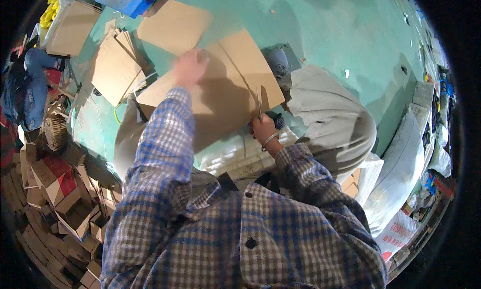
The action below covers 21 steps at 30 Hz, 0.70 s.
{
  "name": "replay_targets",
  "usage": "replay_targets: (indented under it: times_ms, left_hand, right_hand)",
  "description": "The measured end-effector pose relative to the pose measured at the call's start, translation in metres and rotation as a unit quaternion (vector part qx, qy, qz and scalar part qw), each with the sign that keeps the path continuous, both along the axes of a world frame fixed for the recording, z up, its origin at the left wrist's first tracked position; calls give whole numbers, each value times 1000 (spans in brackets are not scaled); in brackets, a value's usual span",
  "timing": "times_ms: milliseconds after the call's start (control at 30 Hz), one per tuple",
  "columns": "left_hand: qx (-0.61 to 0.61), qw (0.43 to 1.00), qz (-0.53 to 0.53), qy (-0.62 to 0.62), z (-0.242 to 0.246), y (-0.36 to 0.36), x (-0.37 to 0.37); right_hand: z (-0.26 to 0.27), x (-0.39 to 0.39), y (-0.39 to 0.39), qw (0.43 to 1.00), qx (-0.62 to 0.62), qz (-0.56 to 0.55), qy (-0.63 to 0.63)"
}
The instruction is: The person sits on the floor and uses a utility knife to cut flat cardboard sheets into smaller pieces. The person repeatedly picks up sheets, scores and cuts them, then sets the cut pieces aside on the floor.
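Observation:
A large brown cardboard sheet [220, 97] lies before me, across and between my bent legs. A dark straight line, either a slit or a crease, runs through it near its right side. My right hand [265, 129] is closed around a tool with a thin pointed metal blade [259, 99]. The blade points away from me over the sheet's right part, close to the line; its handle is hidden in my fist. My left hand [191, 67], blurred by motion, is over the sheet's far left edge. Whether its fingers grip the edge is unclear.
Another cardboard sheet [174, 26] lies beyond on the green floor [338, 33]. Stacked cardboard pieces [116, 67] rest to the left, with more sheets [73, 28] further off. Open cardboard boxes [71, 199] crowd the lower left. A large white sack [398, 172] lies at the right.

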State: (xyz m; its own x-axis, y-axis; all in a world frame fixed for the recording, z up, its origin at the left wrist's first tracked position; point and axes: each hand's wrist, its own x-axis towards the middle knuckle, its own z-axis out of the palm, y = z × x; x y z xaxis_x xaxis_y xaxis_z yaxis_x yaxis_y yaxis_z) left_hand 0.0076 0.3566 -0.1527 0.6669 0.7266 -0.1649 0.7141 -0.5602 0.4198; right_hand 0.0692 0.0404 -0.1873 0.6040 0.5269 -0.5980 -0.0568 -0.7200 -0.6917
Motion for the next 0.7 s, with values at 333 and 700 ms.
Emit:
replay_targets:
  times_ms: [333,700]
  left_hand:
    - [158,986,-13,-48,-9,-24,4]
    - [133,989,18,-61,9,-37,8]
  right_hand:
    - [75,35,2,979,-15,153,-133]
    - [117,100,129,902,-35,310,-298]
